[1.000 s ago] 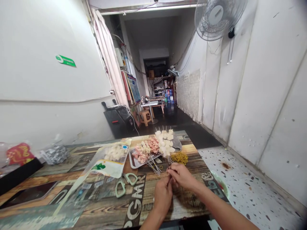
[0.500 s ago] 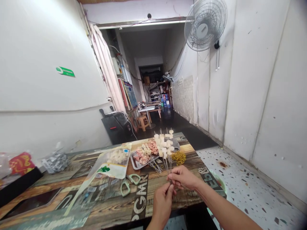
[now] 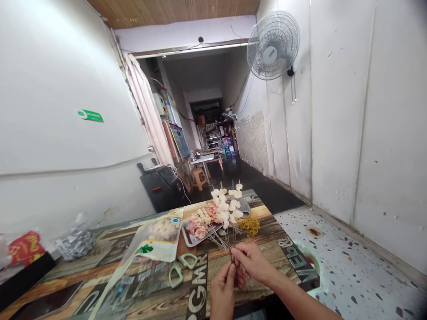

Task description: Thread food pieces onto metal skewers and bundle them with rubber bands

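Both of my hands meet over the near edge of the wooden table [image 3: 260, 226], gripping the lower ends of a bunch of skewers [image 3: 227, 206] loaded with white food pieces. My left hand [image 3: 222, 289] pinches the sticks from below. My right hand [image 3: 252, 261] closes around them from the right. The bunch stands almost upright and fans out at the top. Behind it lies a metal tray [image 3: 190, 235] with several pink and white skewers, and a heap of yellow rubber bands [image 3: 249, 225] sits to the tray's right.
Green-handled scissors [image 3: 180, 266] lie left of my hands, beside an open plastic food bag [image 3: 156, 233]. A dark phone [image 3: 46, 304], a red packet [image 3: 25, 246] and a crumpled silver bag [image 3: 75, 242] sit at the left. A speckled floor lies to the right, a wall fan [image 3: 272, 44] above.
My hands have lifted the skewer bunch off the table and tilted it upright. The view has tipped upward, so the table sits lower in the picture.
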{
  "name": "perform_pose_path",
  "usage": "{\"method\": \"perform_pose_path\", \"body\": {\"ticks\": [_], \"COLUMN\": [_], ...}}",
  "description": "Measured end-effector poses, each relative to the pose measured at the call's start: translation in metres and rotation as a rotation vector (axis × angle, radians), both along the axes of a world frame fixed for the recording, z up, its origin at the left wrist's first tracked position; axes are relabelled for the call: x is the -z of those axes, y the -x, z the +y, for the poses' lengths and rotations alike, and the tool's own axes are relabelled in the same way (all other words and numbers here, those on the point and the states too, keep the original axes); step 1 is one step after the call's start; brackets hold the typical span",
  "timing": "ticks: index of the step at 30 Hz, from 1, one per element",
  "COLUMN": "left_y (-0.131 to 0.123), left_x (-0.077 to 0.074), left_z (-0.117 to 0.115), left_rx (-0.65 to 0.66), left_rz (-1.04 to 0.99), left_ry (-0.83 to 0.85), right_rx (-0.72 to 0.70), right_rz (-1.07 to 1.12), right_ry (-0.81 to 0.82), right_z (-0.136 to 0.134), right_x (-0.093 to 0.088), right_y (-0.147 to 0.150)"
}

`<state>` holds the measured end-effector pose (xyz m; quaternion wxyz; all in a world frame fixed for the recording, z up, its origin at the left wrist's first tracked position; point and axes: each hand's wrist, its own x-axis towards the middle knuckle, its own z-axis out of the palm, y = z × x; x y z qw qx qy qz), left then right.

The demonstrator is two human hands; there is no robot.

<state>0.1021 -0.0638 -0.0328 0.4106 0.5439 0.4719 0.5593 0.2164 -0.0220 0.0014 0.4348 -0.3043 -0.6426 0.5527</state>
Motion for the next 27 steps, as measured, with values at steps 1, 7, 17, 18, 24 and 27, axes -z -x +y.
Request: {"method": "perform_pose_path", "body": {"ticks": [1,7,17,18,24,27], "left_y": [0.000,-0.001,-0.004,-0.001,0.032,0.040], "left_x": [-0.001,0.000,0.000,-0.005,-0.026,-0.027], "left_z": [0.000,-0.003,-0.011,-0.012,-0.004,0.000], "left_rx": [0.003,-0.108,-0.129,-0.120,-0.330,-0.378], "left_rz": [0.026,0.313,0.497,0.508,0.481,0.455], "left_ry": [-0.006,-0.085,-0.129,-0.131,-0.225,-0.240], "right_rx": [-0.006,0.264,0.296,0.248,-0.196,-0.239], "right_rz": [-0.013,-0.429,-0.486,-0.403,0.041,0.118], "right_ry": [-0.010,-0.286,-0.297,-0.248,0.330,0.347], "right_z": [-0.001,-0.009,-0.002,0.001,0.006,0.002], "right_x": [-0.001,-0.004,-0.008,-0.011,-0.020,-0.019], "right_y": [-0.001,0.000,0.000,-0.003,-0.019,-0.020]}}
